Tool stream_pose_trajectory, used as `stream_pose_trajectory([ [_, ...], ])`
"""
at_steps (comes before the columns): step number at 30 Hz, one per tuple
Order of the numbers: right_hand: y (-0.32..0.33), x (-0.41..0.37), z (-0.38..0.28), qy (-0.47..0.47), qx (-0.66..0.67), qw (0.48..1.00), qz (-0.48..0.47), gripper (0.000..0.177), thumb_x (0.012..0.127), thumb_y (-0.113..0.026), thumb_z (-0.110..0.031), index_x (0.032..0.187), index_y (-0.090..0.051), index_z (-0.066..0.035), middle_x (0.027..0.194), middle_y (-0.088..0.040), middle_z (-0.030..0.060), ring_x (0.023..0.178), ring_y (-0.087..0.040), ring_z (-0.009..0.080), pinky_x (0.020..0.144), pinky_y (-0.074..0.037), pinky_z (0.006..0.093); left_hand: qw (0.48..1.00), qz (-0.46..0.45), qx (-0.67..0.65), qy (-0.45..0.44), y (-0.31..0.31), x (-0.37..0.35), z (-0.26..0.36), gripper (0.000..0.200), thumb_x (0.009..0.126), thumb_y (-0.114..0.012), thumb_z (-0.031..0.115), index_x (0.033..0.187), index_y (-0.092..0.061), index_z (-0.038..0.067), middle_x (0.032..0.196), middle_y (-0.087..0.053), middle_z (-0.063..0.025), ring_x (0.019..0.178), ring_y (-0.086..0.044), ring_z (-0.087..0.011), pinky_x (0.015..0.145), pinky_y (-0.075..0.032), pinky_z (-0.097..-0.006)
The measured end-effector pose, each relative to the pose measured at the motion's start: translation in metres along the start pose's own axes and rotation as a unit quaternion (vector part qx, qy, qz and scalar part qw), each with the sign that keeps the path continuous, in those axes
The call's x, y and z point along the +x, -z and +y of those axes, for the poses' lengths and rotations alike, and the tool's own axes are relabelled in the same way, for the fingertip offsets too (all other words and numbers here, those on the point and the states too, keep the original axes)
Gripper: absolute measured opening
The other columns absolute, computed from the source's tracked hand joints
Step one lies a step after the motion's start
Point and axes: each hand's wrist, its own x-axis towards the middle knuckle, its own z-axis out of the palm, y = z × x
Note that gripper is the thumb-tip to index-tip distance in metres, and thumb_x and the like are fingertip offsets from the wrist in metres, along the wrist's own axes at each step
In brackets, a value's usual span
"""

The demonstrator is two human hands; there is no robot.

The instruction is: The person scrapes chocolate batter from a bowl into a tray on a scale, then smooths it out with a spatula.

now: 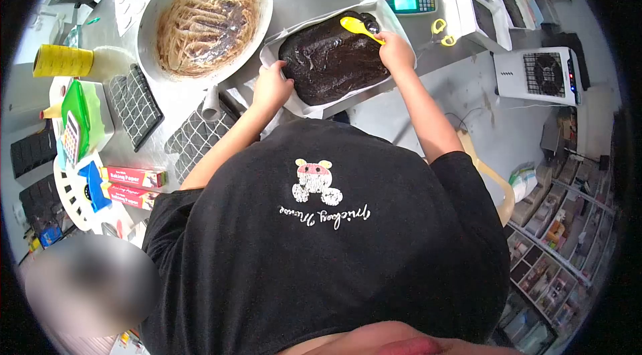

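My right hand [396,53] is closed round the handle of a yellow spoon [361,29], whose bowl rests on thick dark chocolate batter [328,61]. That batter fills a rectangular baking pan lined with white paper [314,111]. At the pan's left side, my left hand [271,86] grips the rim, thumb over the inside edge. A large round metal bowl [262,4], smeared inside with brown batter, stands just left of the pan.
Behind the pan is a digital scale [404,4]; yellow scissors [438,31] and paper-lined tins [478,17] lie to the right. Quilted mitts [134,104], baking paper boxes [134,178] and a yellow roll [63,61] are left. A white fan unit [515,74] stands beyond the table.
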Motion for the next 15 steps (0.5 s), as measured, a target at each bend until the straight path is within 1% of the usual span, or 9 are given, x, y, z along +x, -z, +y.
stream_pose_trajectory([
  [1,0.001,0.001,0.001,-0.021,0.002,1.000,0.000,0.030,0.079,-0.049,-0.008,0.098,-0.069,-0.020,0.099,-0.065,0.0081,0.090,-0.062,0.0299,0.076,-0.049,0.0415,1.000,0.000,0.000,-0.002,0.000,0.001,-0.001,0.052,0.072,-0.069,0.021,0.122,-0.054,0.013,0.116,-0.050,-0.0291,0.104,-0.055,-0.0410,0.092,-0.044,-0.0405],
  [3,0.003,0.002,0.006,-0.015,-0.014,1.000,0.009,0.031,0.079,-0.048,-0.009,0.099,-0.068,-0.020,0.101,-0.065,0.0086,0.092,-0.062,0.0295,0.077,-0.049,0.0408,1.000,-0.001,-0.010,-0.001,-0.001,0.002,-0.001,0.052,0.072,-0.069,0.020,0.122,-0.054,0.013,0.116,-0.050,-0.0291,0.105,-0.054,-0.0410,0.093,-0.044,-0.0405],
  [6,0.000,0.006,0.015,-0.050,0.007,0.998,0.038,0.033,0.079,-0.047,-0.009,0.102,-0.067,-0.019,0.103,-0.065,0.0097,0.095,-0.062,0.0290,0.079,-0.049,0.0410,1.000,-0.009,-0.005,0.001,0.002,0.000,0.001,0.052,0.072,-0.069,0.020,0.122,-0.054,0.013,0.116,-0.050,-0.0290,0.105,-0.055,-0.0406,0.093,-0.044,-0.0403],
  [7,0.001,0.006,0.013,-0.049,0.008,0.998,0.038,0.033,0.079,-0.047,-0.009,0.102,-0.067,-0.019,0.103,-0.065,0.0097,0.095,-0.062,0.0290,0.079,-0.049,0.0410,1.000,-0.008,-0.005,0.002,0.002,0.000,0.002,0.052,0.072,-0.069,0.020,0.122,-0.054,0.013,0.116,-0.050,-0.0290,0.105,-0.055,-0.0406,0.093,-0.044,-0.0403],
  [9,0.004,0.004,0.010,-0.098,0.006,0.995,0.010,0.033,0.079,-0.046,-0.009,0.104,-0.066,-0.017,0.104,-0.065,0.0112,0.097,-0.062,0.0295,0.080,-0.048,0.0417,1.000,-0.007,-0.002,0.009,0.002,0.000,0.003,0.052,0.072,-0.069,0.020,0.122,-0.054,0.013,0.115,-0.051,-0.0289,0.105,-0.055,-0.0404,0.093,-0.044,-0.0401],
  [13,0.000,0.001,0.013,-0.111,0.004,0.994,0.019,0.033,0.079,-0.047,-0.009,0.105,-0.065,-0.016,0.105,-0.064,0.0124,0.098,-0.061,0.0304,0.081,-0.048,0.0418,1.000,0.003,-0.008,-0.008,-0.003,0.003,-0.003,0.051,0.072,-0.069,0.020,0.121,-0.055,0.013,0.115,-0.051,-0.0285,0.105,-0.055,-0.0402,0.093,-0.044,-0.0399],
  [15,0.000,0.003,0.016,-0.122,0.033,0.992,0.019,0.033,0.078,-0.047,-0.010,0.106,-0.064,-0.016,0.105,-0.064,0.0127,0.098,-0.061,0.0314,0.082,-0.048,0.0421,1.000,0.005,-0.007,-0.017,-0.003,0.002,-0.003,0.049,0.072,-0.068,0.017,0.119,-0.054,0.012,0.116,-0.049,-0.0272,0.104,-0.054,-0.0405,0.091,-0.045,-0.0410],
])
